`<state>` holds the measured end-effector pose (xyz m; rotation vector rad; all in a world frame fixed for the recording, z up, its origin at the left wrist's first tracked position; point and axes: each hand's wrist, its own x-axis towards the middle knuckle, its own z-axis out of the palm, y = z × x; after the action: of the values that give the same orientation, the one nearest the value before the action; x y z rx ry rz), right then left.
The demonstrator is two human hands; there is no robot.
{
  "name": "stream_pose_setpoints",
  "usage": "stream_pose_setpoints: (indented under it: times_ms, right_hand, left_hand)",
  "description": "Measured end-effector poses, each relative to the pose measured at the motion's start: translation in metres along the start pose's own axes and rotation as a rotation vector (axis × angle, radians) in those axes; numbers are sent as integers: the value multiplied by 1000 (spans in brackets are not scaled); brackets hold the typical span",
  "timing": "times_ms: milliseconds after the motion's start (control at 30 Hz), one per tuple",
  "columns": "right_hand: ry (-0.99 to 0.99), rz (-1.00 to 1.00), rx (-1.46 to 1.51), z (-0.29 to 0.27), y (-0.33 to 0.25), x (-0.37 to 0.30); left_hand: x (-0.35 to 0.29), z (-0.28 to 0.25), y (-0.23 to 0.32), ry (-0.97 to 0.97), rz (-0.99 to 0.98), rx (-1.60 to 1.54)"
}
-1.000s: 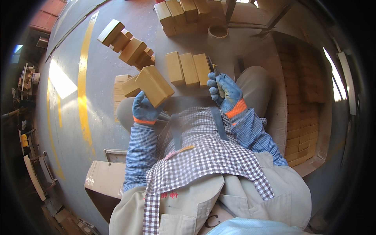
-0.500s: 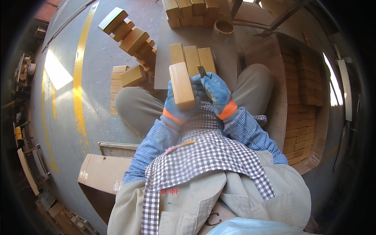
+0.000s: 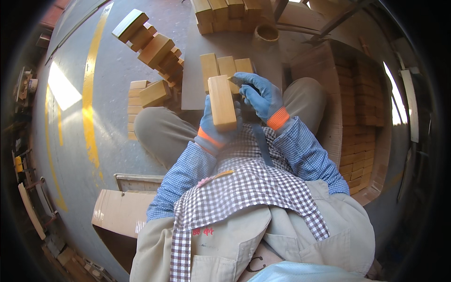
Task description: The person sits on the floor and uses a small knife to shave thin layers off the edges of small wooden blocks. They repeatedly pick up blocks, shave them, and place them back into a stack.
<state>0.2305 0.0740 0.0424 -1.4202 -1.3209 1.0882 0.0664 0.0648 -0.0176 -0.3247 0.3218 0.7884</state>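
My left hand [image 3: 210, 124], in a blue glove with an orange cuff, holds a light wooden block [image 3: 222, 103] from below and the side, its long face up. My right hand [image 3: 264, 96], gloved the same way, is closed on a small putty knife [image 3: 233, 81]. The dark blade has a yellowish smear at its tip, which is at the block's upper right edge; whether it touches, I cannot tell. Just beyond, several wooden blocks [image 3: 226, 67] lie side by side on a grey board [image 3: 192, 89].
More blocks [image 3: 221, 14] and a round brown pot [image 3: 266, 34] stand at the board's far end. Stacked blocks [image 3: 157, 50] lean on the left. A cardboard box [image 3: 336, 108] of blocks stands right; another open carton [image 3: 124, 207] is at lower left. A dark strip [image 3: 261, 141] lies over my apron.
My right hand has lifted and turned, bringing the putty knife's tip to the block's upper right edge. The block has shifted slightly right. The dark strip on my apron has come into sight.
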Motion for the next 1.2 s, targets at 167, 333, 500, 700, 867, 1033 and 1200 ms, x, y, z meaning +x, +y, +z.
stream_pose_setpoints:
  times_ms: [167,333,500,700,867,1033,1200]
  right_hand:
    - [-50,-313,-223,0,-2,23]
    - [-100,-339,-352,6,-1,37]
    - [-87,-360,-409,10,-1,41]
    - [-121,-403,-488,6,-5,39]
    - [-150,-442,-553,4,-8,31]
    - [-151,-499,-581,3,-10,22]
    - [-179,-504,-595,1,-10,13]
  left_hand:
    - [-1,0,0,-91,50,105]
    - [-2,-2,2,-85,-10,30]
    - [-2,-3,3,-73,-21,47]
    - [-1,-4,4,-58,-14,90]
    - [0,-5,5,-21,0,114]
    - [1,-7,5,-38,-1,111]
    - [0,-6,3,0,28,193]
